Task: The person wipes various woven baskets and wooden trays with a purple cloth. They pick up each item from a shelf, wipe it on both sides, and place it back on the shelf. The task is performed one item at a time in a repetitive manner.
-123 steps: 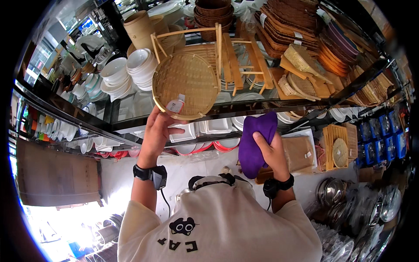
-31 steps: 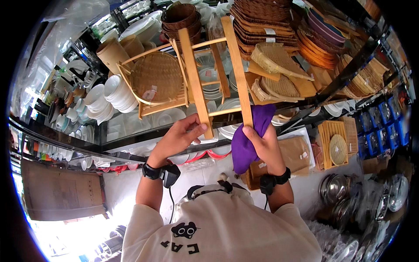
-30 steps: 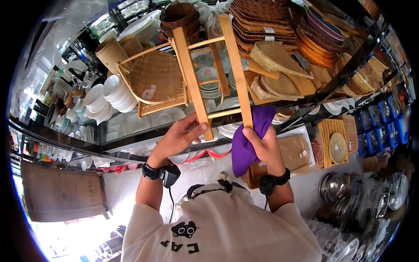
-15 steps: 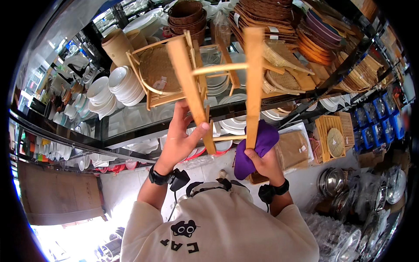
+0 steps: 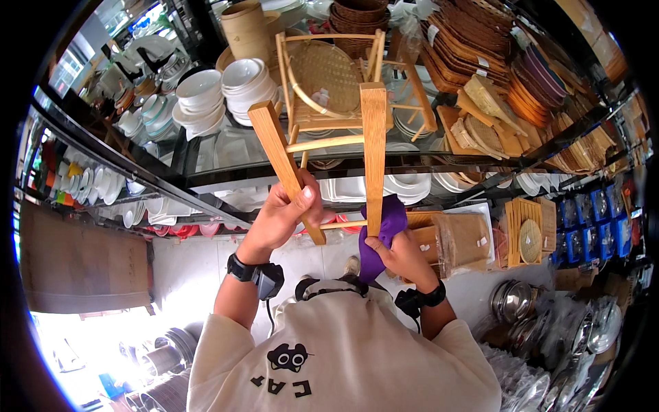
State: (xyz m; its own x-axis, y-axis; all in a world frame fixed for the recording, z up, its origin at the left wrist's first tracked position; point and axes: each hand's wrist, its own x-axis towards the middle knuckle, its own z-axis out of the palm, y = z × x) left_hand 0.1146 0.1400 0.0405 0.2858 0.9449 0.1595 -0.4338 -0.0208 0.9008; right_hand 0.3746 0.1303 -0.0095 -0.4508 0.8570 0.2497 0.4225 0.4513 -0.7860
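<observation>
A small wooden stand (image 5: 374, 147), with thick flat legs joined by thin round rungs, is held up before me over the shelf edge. My left hand (image 5: 287, 214) grips the lower part of its left leg, fingers wrapped round the wood. In my right hand (image 5: 405, 259) is a bunched purple cloth (image 5: 391, 218), pressed round the lower end of the right leg with the thumb in front. The cloth hides most of that hand's fingers. Just beyond the stand, a round woven bamboo tray (image 5: 322, 75) leans in a wooden rack on the shelf.
Stacked white bowls (image 5: 244, 86) stand left of the rack, with a bamboo steamer (image 5: 245, 31) behind. Brown wicker trays (image 5: 456, 51) pile up at the right. A black shelf edge (image 5: 329, 168) crosses below the stand. Wrapped metal pans (image 5: 515, 300) lie at lower right.
The stand has come lower and nearer to me, its right leg shifting left. My right hand and the cloth have moved left with it. The shelf goods appear further right as the view turned.
</observation>
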